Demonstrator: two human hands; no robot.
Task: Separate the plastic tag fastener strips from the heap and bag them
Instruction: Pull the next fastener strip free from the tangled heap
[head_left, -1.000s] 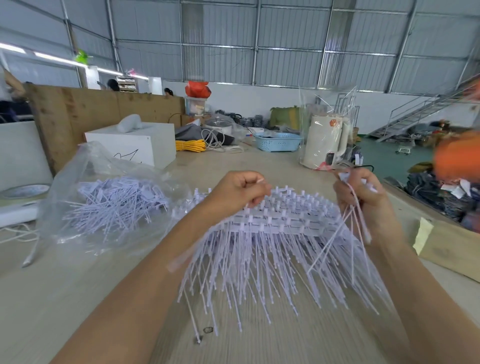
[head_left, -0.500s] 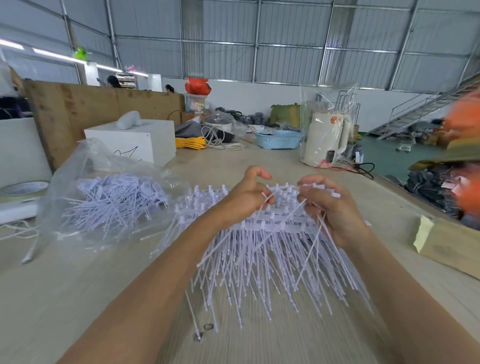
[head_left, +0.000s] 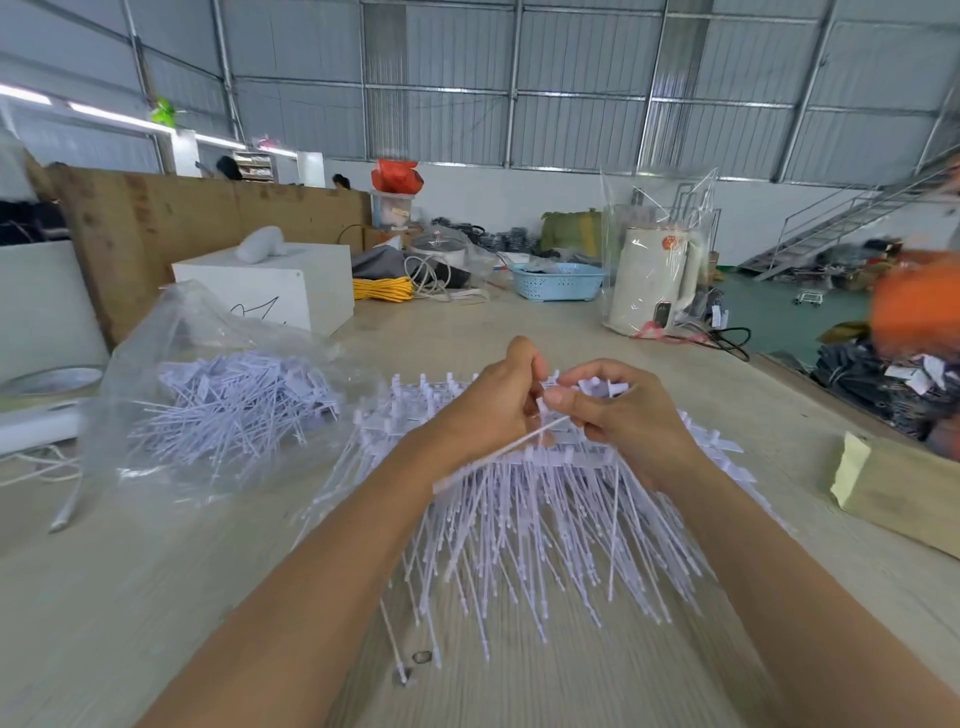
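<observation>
Nearest on the worktop (head_left: 130, 597), one loose fastener (head_left: 390, 636) and a small ring (head_left: 422, 657) lie just before the heap's tips. Heap of white tag fastener strips (head_left: 545, 525) fans toward the viewer at centre. Above its far edge, left hand (head_left: 491, 410) and right hand (head_left: 631, 418) meet, fingers touching. Both grips clenched: each pinches one strip (head_left: 498, 454), which slants down-left across the left wrist. Left of heap, clear plastic bag (head_left: 171, 364) lies open-sided, holding separated strips (head_left: 239, 405). Farther: white box (head_left: 311, 280), yellow cord (head_left: 383, 289), blue basket (head_left: 556, 283), bagged white kettle (head_left: 654, 283).
</observation>
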